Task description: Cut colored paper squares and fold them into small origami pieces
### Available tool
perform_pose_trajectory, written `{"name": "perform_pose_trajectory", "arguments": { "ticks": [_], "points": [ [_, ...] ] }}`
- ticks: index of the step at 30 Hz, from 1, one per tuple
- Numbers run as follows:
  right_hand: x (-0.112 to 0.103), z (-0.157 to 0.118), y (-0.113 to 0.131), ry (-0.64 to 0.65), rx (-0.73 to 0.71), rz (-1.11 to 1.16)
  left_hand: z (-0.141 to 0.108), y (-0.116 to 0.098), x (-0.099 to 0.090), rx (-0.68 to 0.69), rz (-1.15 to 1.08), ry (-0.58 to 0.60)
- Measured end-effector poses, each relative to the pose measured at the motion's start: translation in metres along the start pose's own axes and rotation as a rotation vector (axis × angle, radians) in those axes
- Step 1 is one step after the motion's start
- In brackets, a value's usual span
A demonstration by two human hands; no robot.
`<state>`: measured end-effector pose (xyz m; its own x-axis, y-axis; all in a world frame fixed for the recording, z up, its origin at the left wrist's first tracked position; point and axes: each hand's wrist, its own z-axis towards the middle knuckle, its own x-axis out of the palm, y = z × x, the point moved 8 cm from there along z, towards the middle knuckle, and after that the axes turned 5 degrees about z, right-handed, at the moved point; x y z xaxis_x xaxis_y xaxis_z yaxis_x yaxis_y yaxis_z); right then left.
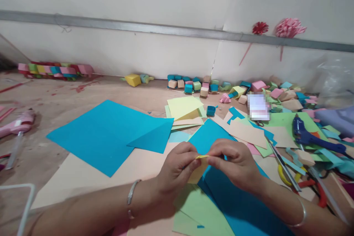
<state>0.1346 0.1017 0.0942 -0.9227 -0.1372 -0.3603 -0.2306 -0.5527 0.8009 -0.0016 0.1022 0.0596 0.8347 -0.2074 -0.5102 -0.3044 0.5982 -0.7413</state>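
Observation:
A small piece of yellow paper (197,174) is pinched between my two hands above the table. My left hand (178,164) grips its upper left edge between thumb and fingers, and my right hand (235,160) pinches the upper right edge. The paper's top edge looks folded. Beneath my hands lie blue paper sheets (235,199) and a light green sheet (203,210). Left of them, a large blue sheet (107,136) rests on cream paper (66,180). My fingers cover part of the yellow paper.
Scissors (283,166) and a blue glue gun (309,136) lie at right among paper scraps. A pink glue gun (20,123) is at far left. Small folded paper boxes (188,88) line the wall, with paper flowers (289,28) on the rail. Pale yellow sheets (184,107) lie mid-table.

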Motion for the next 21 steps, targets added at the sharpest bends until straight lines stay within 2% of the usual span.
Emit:
{"name": "perform_pose_trajectory", "arguments": {
  "ticks": [3, 7, 12, 15, 21],
  "points": [
    [0.003, 0.003, -0.004, 0.074, 0.04, -0.025, 0.001, 0.001, -0.002, -0.022, 0.01, -0.016],
    [0.005, 0.004, -0.003, 0.087, 0.018, -0.101, 0.005, -0.002, -0.004, -0.036, -0.008, 0.006],
    [0.006, 0.002, 0.006, 0.08, -0.128, -0.188, 0.008, 0.004, -0.014, -0.148, -0.066, -0.082],
    [0.007, -0.001, 0.008, 0.087, -0.206, -0.224, 0.009, 0.0, -0.016, -0.12, -0.059, -0.113],
    [0.0, -0.005, 0.013, -0.032, -0.248, -0.225, 0.008, -0.005, -0.02, -0.067, 0.002, -0.156]
  ]
}}
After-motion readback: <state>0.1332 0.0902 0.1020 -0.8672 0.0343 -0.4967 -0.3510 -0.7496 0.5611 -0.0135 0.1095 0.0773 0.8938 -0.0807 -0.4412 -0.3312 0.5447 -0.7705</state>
